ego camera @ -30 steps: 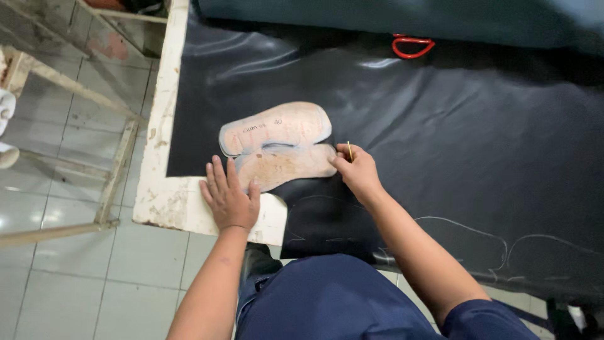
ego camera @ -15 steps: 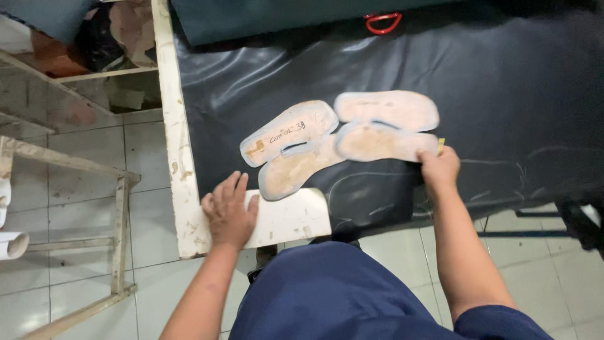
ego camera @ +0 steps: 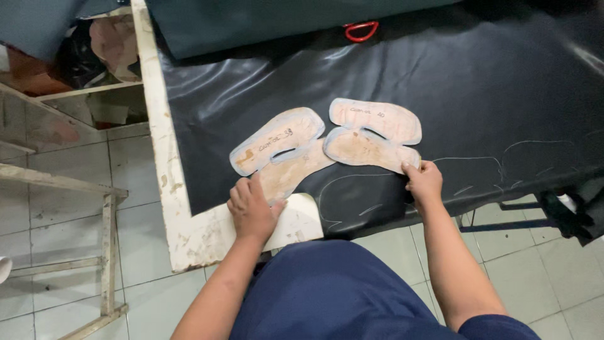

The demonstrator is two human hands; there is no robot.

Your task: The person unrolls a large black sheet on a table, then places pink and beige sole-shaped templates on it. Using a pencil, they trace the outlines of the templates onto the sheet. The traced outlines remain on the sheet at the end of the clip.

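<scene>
Two tan cardboard shoe-part templates lie side by side on the black glossy leather sheet (ego camera: 478, 82); your left hand (ego camera: 251, 211) presses flat, fingers spread, on the left template (ego camera: 280, 151); your right hand (ego camera: 423, 181) pinches the right template (ego camera: 371, 132) at its lower right corner; white worn table edge (ego camera: 182, 226) just beside.

One head-worn view — looking steeply down, close over the table (ego camera: 189, 233) (no second view).
</scene>
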